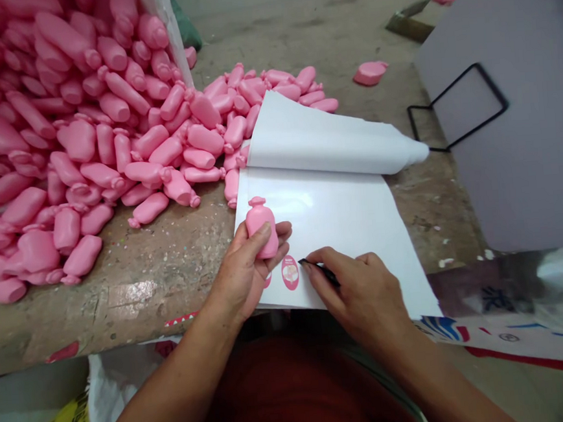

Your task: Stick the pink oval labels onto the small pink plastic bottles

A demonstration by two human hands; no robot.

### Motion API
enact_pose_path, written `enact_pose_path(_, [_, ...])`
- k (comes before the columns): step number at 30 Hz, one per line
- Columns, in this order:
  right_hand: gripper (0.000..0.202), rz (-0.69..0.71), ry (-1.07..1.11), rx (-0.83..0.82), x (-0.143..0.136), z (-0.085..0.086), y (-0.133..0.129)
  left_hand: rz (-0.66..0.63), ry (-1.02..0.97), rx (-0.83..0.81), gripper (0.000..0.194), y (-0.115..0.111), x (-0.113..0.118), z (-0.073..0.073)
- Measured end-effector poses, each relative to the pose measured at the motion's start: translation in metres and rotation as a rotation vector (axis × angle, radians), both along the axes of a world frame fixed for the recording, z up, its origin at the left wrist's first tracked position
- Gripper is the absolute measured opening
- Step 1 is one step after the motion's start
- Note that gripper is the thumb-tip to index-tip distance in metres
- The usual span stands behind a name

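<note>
Lengthwise, the held pink bottle (259, 219) points forward, neck foremost

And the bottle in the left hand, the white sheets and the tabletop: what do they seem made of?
Pink bottle in the left hand: probably moulded plastic, smooth and softly glossy, by its even colour and rounded form.
White sheets: likely coated paper, glossy, curling in a loose fold and catching light.
Tabletop: perhaps wood, brown, mostly dull; scuffs and specks leave it open.

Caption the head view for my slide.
Left hand holding rounded pink plastic bottle, right hand holding slim black tool beside oval pink label.
</note>
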State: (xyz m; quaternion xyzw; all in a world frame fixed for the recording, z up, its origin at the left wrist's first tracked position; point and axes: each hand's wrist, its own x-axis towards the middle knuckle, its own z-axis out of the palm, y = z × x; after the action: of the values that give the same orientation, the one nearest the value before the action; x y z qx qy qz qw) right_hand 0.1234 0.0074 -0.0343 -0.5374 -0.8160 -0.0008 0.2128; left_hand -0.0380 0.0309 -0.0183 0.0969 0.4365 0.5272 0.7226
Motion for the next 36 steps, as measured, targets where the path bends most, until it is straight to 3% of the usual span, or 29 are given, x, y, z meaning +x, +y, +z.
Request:
enact_pose_path(5, [0.02, -0.01, 0.014, -0.014, -0.002, -0.002, 0.002, -0.011, -0.001, 0.018, 0.032, 0.0, 0.0, -0.001])
enact_pose_path(12, [0.016, -0.02, 0.131, -0.135, 0.004, -0.004, 0.003, 0.032, -0.028, 0.006, 0.021, 0.0, -0.001, -0.002])
enact_pose_path(23, [0.028, -0.027, -0.019, -0.02, -0.003, -0.003, 0.006, 0.072, -0.092, -0.061, 0.022, 0.002, -0.003, -0.003])
enact_pose_path(27, [0.029, -0.122, 0.128, -0.243, -0.002, 0.0, 0.013, 0.09, -0.092, -0.046, 0.022, 0.002, -0.003, -0.002])
enact_pose_path(31, [0.036, -0.116, 0.584, -0.608, 0.01, 0.013, 0.017, 0.091, -0.067, -0.012, 0.026, 0.001, 0.0, -0.003])
enact_pose_path(33, [0.037, -0.1, 0.703, -0.647, 0.016, 0.017, 0.017, 0.084, -0.038, 0.002, 0.028, 0.001, 0.001, -0.004])
enact_pose_path(36, [0.033, -0.118, 0.53, -0.53, 0.02, 0.013, 0.014, 0.081, -0.002, 0.013, 0.029, 0.0, 0.002, -0.004])
